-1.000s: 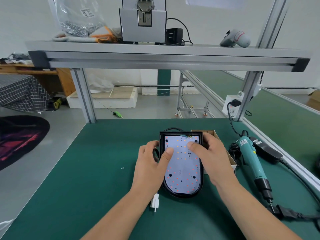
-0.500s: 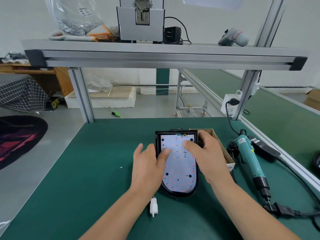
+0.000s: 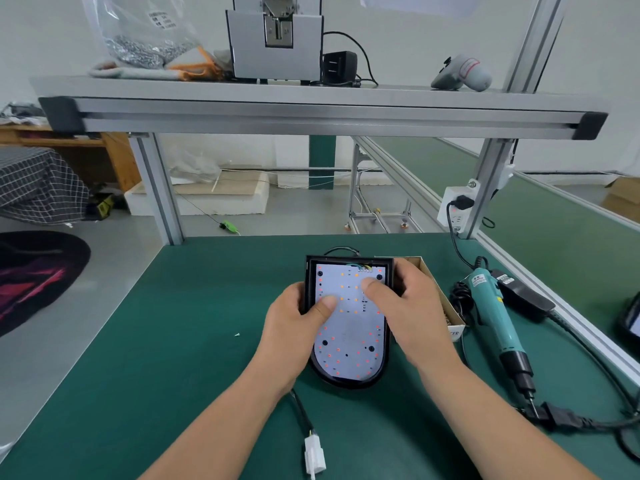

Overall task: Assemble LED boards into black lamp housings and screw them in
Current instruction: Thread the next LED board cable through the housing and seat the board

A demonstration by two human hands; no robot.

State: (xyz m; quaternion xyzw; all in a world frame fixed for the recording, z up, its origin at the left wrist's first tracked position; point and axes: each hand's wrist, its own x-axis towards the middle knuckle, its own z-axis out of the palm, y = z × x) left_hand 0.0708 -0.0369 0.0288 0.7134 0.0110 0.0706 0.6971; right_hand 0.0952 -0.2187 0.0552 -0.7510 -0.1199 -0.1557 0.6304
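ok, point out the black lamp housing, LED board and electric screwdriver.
black lamp housing (image 3: 349, 382), head view, bottom rim.
LED board (image 3: 346, 337), head view, bare white middle.
electric screwdriver (image 3: 493, 313), head view, teal body.

White LED board (image 3: 349, 327) with red-orange dots, black housing (image 3: 346, 382), green mat (image 3: 173, 341).

On the table (image 3: 173, 341), near the middle: lamp housing (image 3: 346, 383) with the LED board (image 3: 349, 341) lying in it. Left hand (image 3: 294, 327) at its left edge, right hand (image 3: 412, 313) at its right, thumbs on the board. Just right, a cardboard box (image 3: 446, 306); further right, an electric screwdriver (image 3: 491, 317). Nearer, a cable connector (image 3: 314, 457). Above and behind, a shelf (image 3: 398, 95) carrying a bag of screws (image 3: 138, 36)
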